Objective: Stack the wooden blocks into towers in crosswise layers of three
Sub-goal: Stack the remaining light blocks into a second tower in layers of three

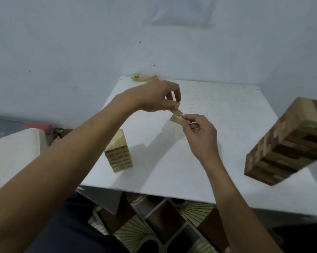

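Above the middle of the white table (217,143), my left hand (159,96) pinches a pale wooden block (177,111) that slants down to the right. My right hand (199,132) pinches another pale block (176,119) just below it, and the two blocks nearly touch. A small tower of pale blocks (118,153) stands near the table's front left edge. A larger tower of mixed dark and light blocks (289,141) stands at the right edge. A few loose pale blocks (142,77) lie at the far left corner.
A blue-grey wall rises behind the table. A white cushioned surface (11,152) sits to the left. Patterned floor tiles (154,225) show below the table's front edge, beside my dark-clothed leg (68,225).
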A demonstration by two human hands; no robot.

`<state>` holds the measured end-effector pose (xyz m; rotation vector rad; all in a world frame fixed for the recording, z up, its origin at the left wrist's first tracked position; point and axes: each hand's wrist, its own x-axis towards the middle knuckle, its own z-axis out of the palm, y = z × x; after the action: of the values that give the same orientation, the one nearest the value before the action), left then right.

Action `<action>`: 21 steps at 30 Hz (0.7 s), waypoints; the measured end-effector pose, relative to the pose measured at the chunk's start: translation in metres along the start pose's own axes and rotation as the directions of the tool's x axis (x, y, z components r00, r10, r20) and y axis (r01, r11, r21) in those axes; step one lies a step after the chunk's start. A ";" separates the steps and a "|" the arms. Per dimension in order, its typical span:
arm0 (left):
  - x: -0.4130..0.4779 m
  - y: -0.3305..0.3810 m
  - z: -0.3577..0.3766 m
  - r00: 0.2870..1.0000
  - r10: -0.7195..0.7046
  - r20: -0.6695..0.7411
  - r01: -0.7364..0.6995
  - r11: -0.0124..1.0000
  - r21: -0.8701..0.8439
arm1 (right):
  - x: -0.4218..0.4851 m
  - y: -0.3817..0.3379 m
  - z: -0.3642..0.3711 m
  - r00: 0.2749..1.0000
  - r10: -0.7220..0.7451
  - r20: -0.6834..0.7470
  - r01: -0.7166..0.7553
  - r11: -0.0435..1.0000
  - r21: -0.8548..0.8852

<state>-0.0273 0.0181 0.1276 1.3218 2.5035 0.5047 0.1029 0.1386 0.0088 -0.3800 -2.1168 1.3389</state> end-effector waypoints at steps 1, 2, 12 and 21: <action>-0.001 0.005 0.008 1.000 -0.009 0.013 0.010 1.000 -0.024 | -0.005 0.002 -0.005 1.000 0.014 -0.002 -0.014 1.000 -0.008; -0.003 0.010 0.017 0.999 -0.024 0.022 0.025 0.999 -0.043 | -0.010 0.005 -0.010 0.999 0.032 -0.001 -0.032 0.999 -0.012; -0.002 0.021 0.101 0.964 -0.224 0.145 0.251 0.945 -0.209 | -0.037 0.029 -0.033 0.993 0.116 0.004 -0.114 0.975 -0.192; -0.006 0.017 0.133 0.960 -0.279 -0.027 0.264 0.932 -0.250 | -0.042 0.045 -0.034 0.994 -0.015 0.104 0.074 0.809 -0.583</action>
<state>0.0405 0.0459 0.0148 0.8651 2.5189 0.7690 0.1530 0.1607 -0.0343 -0.5149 -2.5799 0.6473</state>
